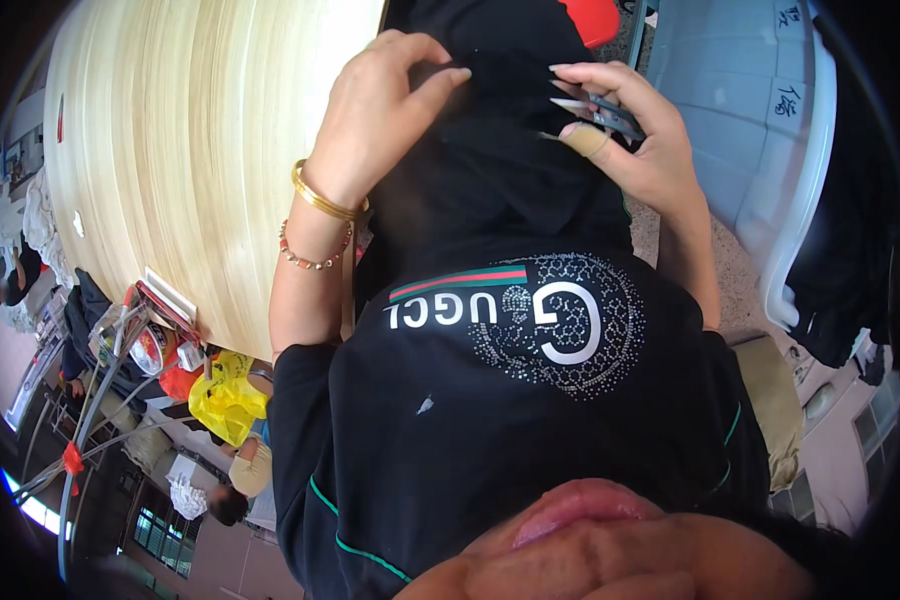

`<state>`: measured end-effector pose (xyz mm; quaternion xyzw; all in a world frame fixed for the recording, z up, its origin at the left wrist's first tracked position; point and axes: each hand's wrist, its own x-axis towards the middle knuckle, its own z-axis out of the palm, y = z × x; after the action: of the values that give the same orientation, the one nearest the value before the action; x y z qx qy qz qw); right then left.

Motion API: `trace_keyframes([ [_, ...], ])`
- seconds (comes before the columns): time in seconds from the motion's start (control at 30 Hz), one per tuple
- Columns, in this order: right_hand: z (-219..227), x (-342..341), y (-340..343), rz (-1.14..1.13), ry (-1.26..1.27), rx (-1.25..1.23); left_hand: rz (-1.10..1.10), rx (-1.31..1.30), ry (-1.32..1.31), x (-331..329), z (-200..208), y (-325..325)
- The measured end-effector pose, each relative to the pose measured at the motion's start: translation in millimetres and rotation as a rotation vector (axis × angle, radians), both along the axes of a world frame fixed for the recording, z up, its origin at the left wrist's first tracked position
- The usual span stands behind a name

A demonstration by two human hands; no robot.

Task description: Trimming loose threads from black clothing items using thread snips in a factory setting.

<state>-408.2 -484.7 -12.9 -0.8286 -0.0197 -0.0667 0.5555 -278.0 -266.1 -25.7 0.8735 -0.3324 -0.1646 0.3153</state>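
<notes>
Black cloth (515, 165) lies across my lap, beneath and between my two hands. Over its left side, my left hand (375, 115) has thumb and index finger brought together in a pinch; anything between the tips is too small or dark to make out. A gold bangle and a beaded bracelet circle that wrist. My right hand (640, 125) is wrapped round a pair of small thread snips (610, 118) with dark handles, blades pointing left above the cloth. A tan covering (585, 140) is wrapped round the right thumb.
A pale wood-grain table (210, 150) stands at my left. On the right is a large light-blue plastic bin (740, 110), with dark cloth (860, 220) beyond it. Something red (595, 20) shows at the top. A yellow bag (228, 398) and another person (240, 490) appear lower left.
</notes>
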Motion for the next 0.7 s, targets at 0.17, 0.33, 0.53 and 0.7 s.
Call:
trace_keyframes([
  [0.17, -2, 19, 3, 0.008, -0.193, -0.115, 0.207, -0.639, 0.754, -7, 5, 4],
  [0.33, -3, 32, 11, 0.026, -0.275, -0.257, 0.396, -0.831, 1.001, -18, 4, 2],
  [0.53, -11, 36, 14, 0.031, -0.22, -0.273, 0.407, -0.904, 1.193, -18, -6, 8],
  [0.7, -8, 36, 12, 0.069, -0.21, -0.239, 0.412, -0.905, 1.241, -18, -7, 8],
])
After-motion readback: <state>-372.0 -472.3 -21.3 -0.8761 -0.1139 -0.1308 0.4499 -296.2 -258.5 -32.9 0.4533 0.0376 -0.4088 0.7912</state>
